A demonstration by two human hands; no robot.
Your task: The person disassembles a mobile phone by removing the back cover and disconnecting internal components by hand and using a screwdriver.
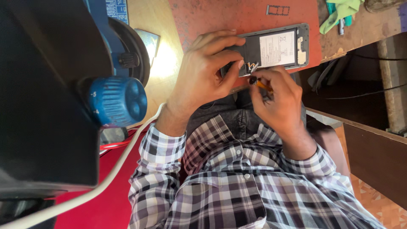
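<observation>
Left hand (203,70) grasps the near end of an opened black smartphone with white-labelled battery (271,48), on a red work mat (220,15) | right hand (275,95) pinches a thin orange-handled tool (259,83) at its lower edge | advice: likely brace the phone flat, keep the tip light and steady.

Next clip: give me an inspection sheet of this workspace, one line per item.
Surface: red work mat on a wooden bench.
Job's things: opened phone, back cover off, white-labelled battery showing; screwdriver with orange shaft at its lower edge.
Clutter: small metal tray frame; green cloth.
Grippers: left hand steadies the phone's lower end; right hand grips the screwdriver.
Cables: white cable over a red surface; dark cables beneath the bench.
Surroundings: blue knobbed device; checked shirt; patterned floor.
</observation>
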